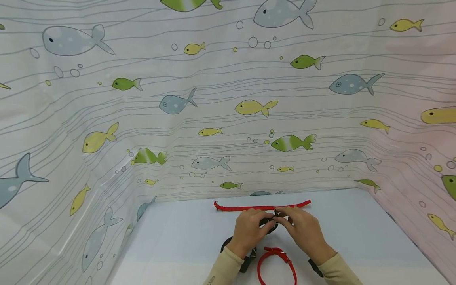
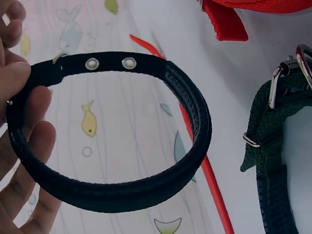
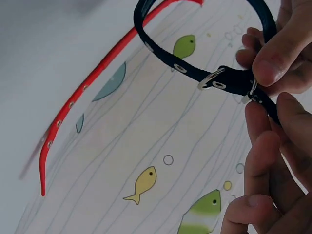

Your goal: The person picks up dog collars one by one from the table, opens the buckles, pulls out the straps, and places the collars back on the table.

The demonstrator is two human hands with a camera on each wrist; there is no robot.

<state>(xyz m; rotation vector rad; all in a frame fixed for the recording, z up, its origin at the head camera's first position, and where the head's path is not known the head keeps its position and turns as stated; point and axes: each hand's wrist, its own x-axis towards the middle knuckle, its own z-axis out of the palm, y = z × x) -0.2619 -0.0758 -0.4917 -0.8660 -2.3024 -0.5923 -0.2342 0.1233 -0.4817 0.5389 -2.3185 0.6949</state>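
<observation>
My left hand point(image 1: 248, 230) and right hand point(image 1: 303, 228) meet above the middle of the table, fingertips close together. Between them they pinch a small black collar point(image 2: 114, 197), bent into a loop with metal eyelets along one side. In the right wrist view, fingers of both hands grip it near its buckle point(image 3: 253, 90), beside a metal D-ring point(image 3: 210, 79). The strap's end sticks out past the buckle between the fingertips. In the left wrist view the loop hangs off to the side of the fingers, which partly hide the buckle.
A long red strap point(image 1: 242, 208) lies across the back of the white table point(image 1: 178, 233). Nearer are a buckled red collar point(image 1: 293, 271) and a dark collar point(image 2: 273, 146) partly under the left wrist. Something black point(image 1: 315, 268) shows beside the right sleeve. Fish-print sheeting point(image 1: 228, 118) surrounds the table.
</observation>
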